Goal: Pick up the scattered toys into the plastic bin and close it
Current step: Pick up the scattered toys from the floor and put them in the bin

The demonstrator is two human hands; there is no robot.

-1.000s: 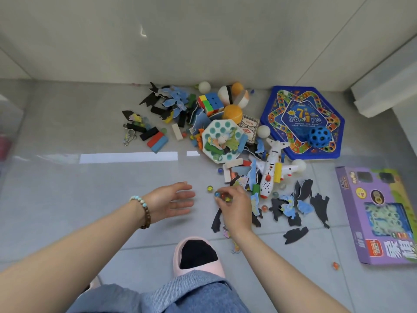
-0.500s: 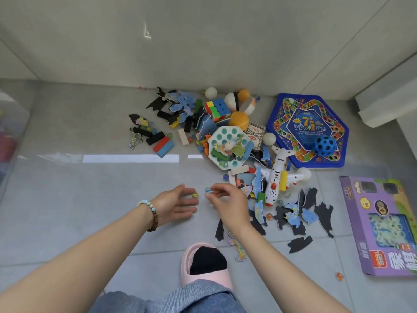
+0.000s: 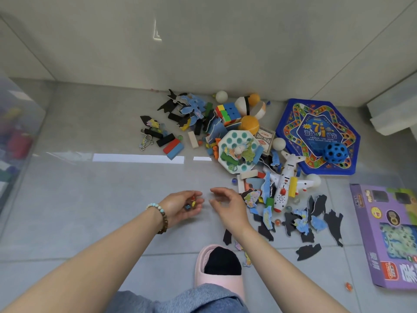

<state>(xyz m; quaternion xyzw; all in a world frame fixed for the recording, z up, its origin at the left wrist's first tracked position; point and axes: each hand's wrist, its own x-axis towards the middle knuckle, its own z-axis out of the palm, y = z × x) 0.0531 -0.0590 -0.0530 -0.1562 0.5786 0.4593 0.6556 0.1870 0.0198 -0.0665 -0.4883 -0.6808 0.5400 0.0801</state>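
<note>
My left hand [image 3: 182,205] lies palm up and cupped, its fingers curled around a few glass marbles [image 3: 191,202]: one red, one yellow, one blue. Just to its right, my right hand [image 3: 228,204] hovers over the floor with loosely curved fingers and nothing visibly held. Scattered toys spread beyond it: a white toy plane [image 3: 285,186], a colour cube [image 3: 226,112], an orange ball [image 3: 249,124], black and blue puzzle pieces [image 3: 316,222], and loose marbles [image 3: 278,222]. The translucent plastic bin [image 3: 13,136] shows blurred at the left edge.
A blue hexagonal game board [image 3: 318,136] with a blue holed ball [image 3: 335,152] lies at the back right. A purple box [image 3: 388,233] lies on the right. My pink slipper [image 3: 218,267] stands below the hands. The wall runs behind the pile.
My right hand came away from the puzzle pieces toward the left hand and released its marbles; the left hand turned palm up and now cups them.
</note>
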